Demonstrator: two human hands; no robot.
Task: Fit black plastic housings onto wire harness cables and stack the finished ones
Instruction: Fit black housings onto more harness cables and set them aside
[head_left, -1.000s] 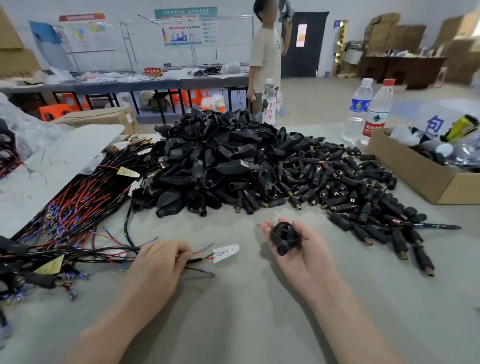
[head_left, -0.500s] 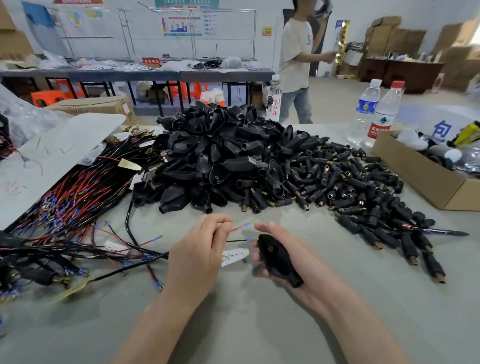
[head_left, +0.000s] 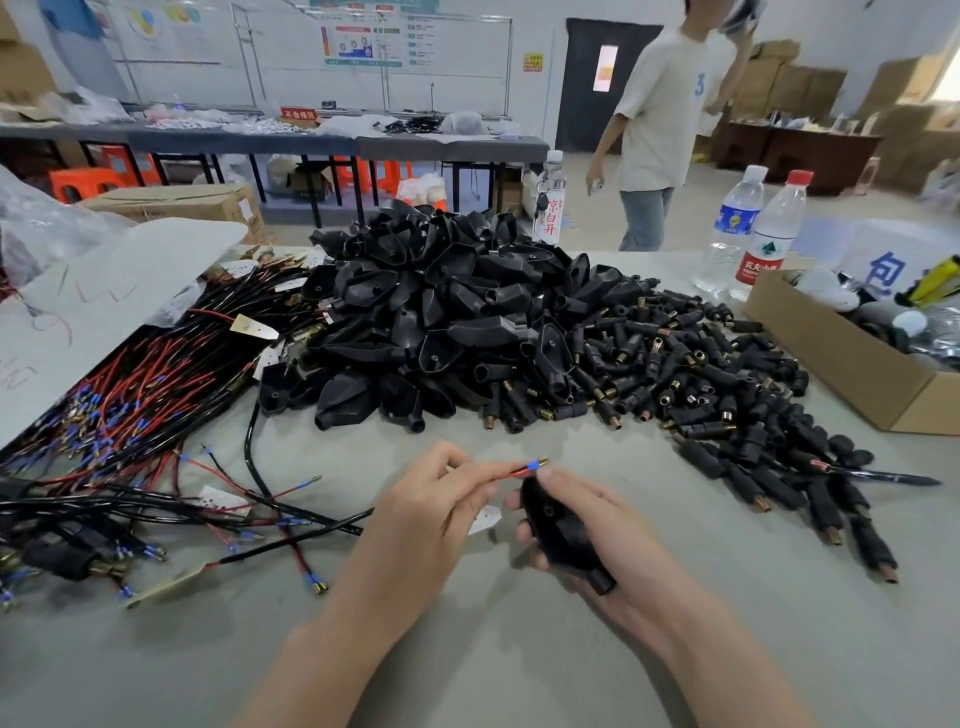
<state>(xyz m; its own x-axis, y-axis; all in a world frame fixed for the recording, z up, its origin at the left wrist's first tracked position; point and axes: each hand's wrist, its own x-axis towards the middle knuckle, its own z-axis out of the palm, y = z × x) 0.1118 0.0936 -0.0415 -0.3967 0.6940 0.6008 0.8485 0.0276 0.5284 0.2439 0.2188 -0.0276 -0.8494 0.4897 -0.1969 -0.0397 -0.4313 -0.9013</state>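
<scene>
My right hand grips a black plastic housing, wide end toward the pile and narrow neck pointing back at me. My left hand pinches a red wire tipped with a blue sleeve and brass terminal, the tip just above the housing's wide end. That harness's black cable trails left across the table. A big heap of black housings lies ahead. Loose wire harnesses are spread at the left.
Several small black connectors with brass ends spread to the right of the heap. A cardboard box sits at the right edge, two water bottles behind it, a third bottle behind the heap. A person stands beyond the table.
My left hand lifted a harness off the table and brought its red wire end to the right, up to the housing. My right hand turned the housing lengthwise. The person behind walked right.
</scene>
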